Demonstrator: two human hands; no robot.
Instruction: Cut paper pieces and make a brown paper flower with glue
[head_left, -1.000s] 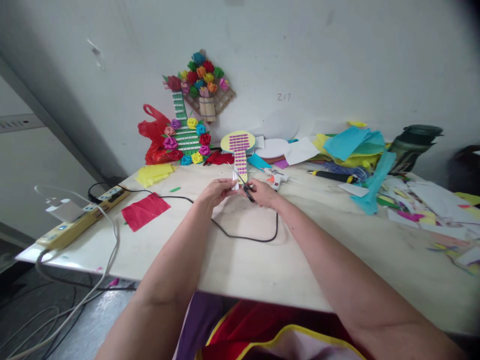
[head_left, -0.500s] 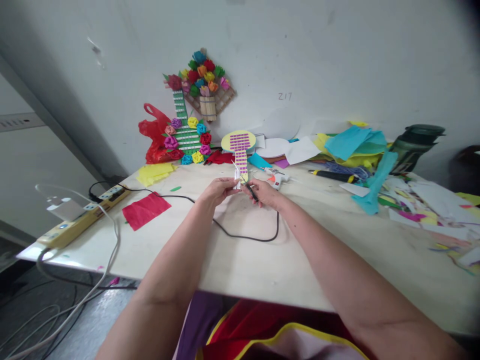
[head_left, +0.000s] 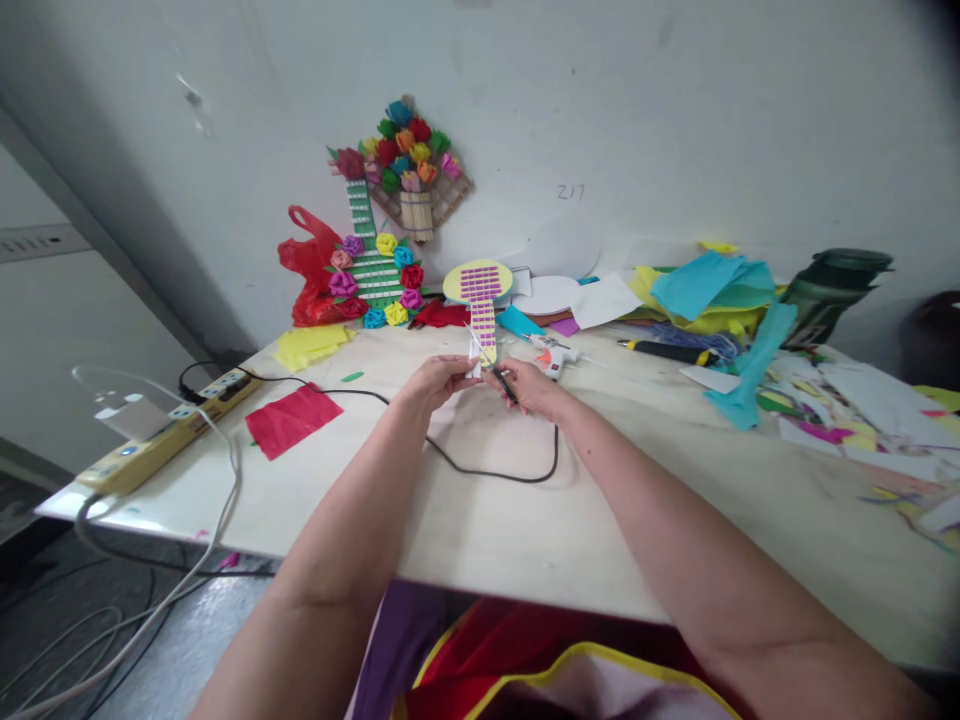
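My left hand (head_left: 442, 380) pinches a small strip of white paper (head_left: 475, 350) above the middle of the table. A pair of scissors with dark handles (head_left: 507, 386) is gripped in my right hand (head_left: 529, 386), its blades pointing up and left at the white paper. Right behind both hands lies a yellow paddle-shaped craft piece (head_left: 478, 283) with rows of purple strips on it. Just beyond my right hand sits a white glue gun (head_left: 553, 360) with an orange part. My fingers partly hide the paper and the scissor handles.
A yellow power strip (head_left: 161, 440) with a white charger (head_left: 135, 415) and cables lies at the left edge. A black cord (head_left: 491, 473) loops in front of my hands. Red paper (head_left: 294, 420) lies left; paper scraps (head_left: 862, 400) and a dark bottle (head_left: 836, 295) are at right.
The scissor blades look closer together at the white paper than before. Both hands stay in almost the same place.
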